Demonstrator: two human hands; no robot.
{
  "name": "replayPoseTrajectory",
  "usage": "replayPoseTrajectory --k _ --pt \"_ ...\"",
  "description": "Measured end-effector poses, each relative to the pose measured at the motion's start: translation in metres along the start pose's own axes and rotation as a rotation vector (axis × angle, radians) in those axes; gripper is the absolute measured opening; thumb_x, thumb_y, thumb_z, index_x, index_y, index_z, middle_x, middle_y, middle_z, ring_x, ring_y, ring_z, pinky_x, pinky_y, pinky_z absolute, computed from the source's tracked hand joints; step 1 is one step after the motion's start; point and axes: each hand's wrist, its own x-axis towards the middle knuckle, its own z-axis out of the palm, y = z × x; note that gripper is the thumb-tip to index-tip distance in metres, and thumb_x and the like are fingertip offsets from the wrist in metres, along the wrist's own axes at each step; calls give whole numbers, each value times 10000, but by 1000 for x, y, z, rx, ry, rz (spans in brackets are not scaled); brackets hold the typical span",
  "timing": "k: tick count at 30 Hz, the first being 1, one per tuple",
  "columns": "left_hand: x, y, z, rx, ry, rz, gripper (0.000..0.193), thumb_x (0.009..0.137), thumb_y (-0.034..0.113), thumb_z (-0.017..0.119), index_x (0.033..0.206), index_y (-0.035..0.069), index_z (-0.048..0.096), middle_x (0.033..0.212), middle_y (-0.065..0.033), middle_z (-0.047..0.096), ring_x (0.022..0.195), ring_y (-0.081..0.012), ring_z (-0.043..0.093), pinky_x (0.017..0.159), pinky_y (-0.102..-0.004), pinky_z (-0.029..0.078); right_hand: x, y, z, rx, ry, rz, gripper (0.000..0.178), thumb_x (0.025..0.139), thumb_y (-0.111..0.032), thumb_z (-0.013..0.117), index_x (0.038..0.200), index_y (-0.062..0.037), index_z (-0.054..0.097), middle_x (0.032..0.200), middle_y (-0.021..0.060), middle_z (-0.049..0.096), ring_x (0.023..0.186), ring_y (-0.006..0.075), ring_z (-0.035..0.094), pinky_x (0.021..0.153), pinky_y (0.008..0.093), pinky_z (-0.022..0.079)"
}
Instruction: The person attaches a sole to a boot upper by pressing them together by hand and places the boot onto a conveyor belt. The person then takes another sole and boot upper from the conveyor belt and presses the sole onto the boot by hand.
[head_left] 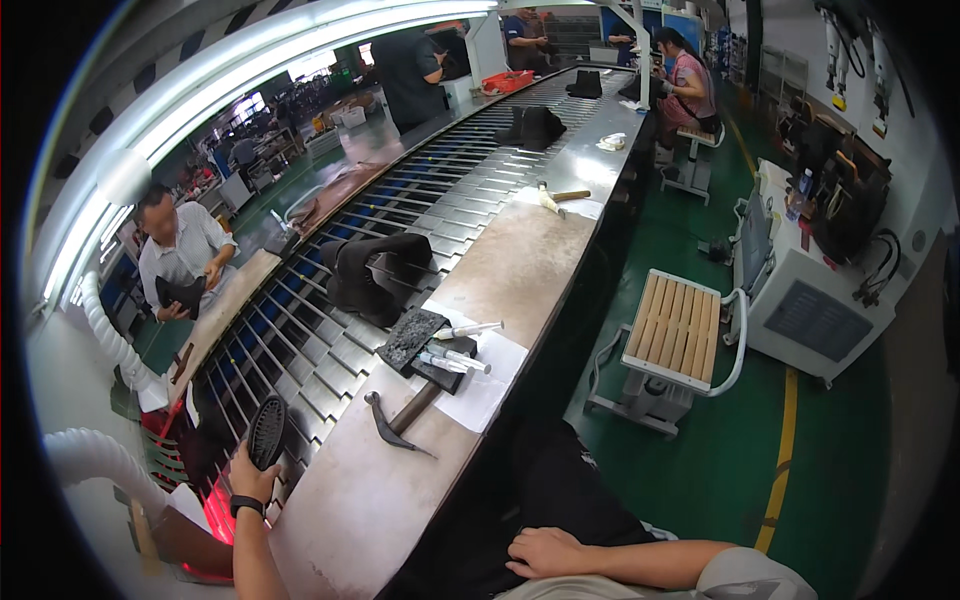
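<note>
My left grip [252, 475] is closed around one end of a black shoe sole [267, 432]. My fingers and thumb are bent in close, and the sole sticks up past them. The sole is at the near end of the long row of metal rollers [310, 375], by a red glow [218, 512]. I can't tell if it touches the rollers. I have a black band [247, 504] on that wrist.

My right grip [545, 553] lies on my dark lap with its back up and its fingers a bit bent. I can't tell how far open it is, or if something is under it.

The desk [340, 515] runs along beside the rollers. On it, near me, is a hammer [395, 432] with a curved, pointy head. Its handle goes up to a bumpy black block [415, 338]. Some see-through syringes [450, 358] are right by the block, and white paper [500, 375] lies under that pile. Past the block, dark boots [375, 272] lie on the rollers. Another hammer [562, 197] is farther up the desk.

Across the rollers, a person in a white shirt [190, 235] holds a dark thing [182, 297]. A stool with wood slats [668, 330] stands on the green floor [720, 470] to my right.
</note>
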Motion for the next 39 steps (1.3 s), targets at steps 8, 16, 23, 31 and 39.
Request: replayPoseTrajectory --k 8,16,23,31,39 --pt "-90 101 -62 -320 -74 -49 869 842 301 920 1509 -89 523 1101 -240 764 972 -293 762 872 -403 602 36 14 -4 231 74 342 380 1025 -429 677 1090 -63 753 1107 147 765 1115 377 719 973 499 584" --pt "-234 126 -85 -1045 -456 -389 551 1116 219 639 1619 66 470 1374 -151 659 1125 -216 716 832 -317 625 71 9 47 504 334 572 598 1006 -435 719 1437 -30 634 1429 270 622 1382 443 581 1180 466 473" --pt "-181 72 -43 -977 -172 -314 565 1060 297 726 1467 -67 581 1199 -127 764 982 -169 754 780 -288 589 78 9 44 771 357 890 947 1045 -616 568 1637 91 353 1595 379 500 1507 475 498 1256 449 398" --pt "-64 64 23 -822 -13 20 440 1080 267 702 1359 -74 699 1255 -154 773 1173 -211 713 1049 -353 532 86 1 53 720 235 875 1014 1053 -656 508 1660 125 283 1613 411 453 1545 478 448 1285 437 356" --pt "-75 88 28 -796 -26 -15 335 1013 244 763 1141 -64 783 1006 -129 811 932 -188 748 881 -332 574 88 -3 57 659 220 896 1022 1080 -649 483 1654 166 254 1669 410 369 1599 456 368 1313 409 304"
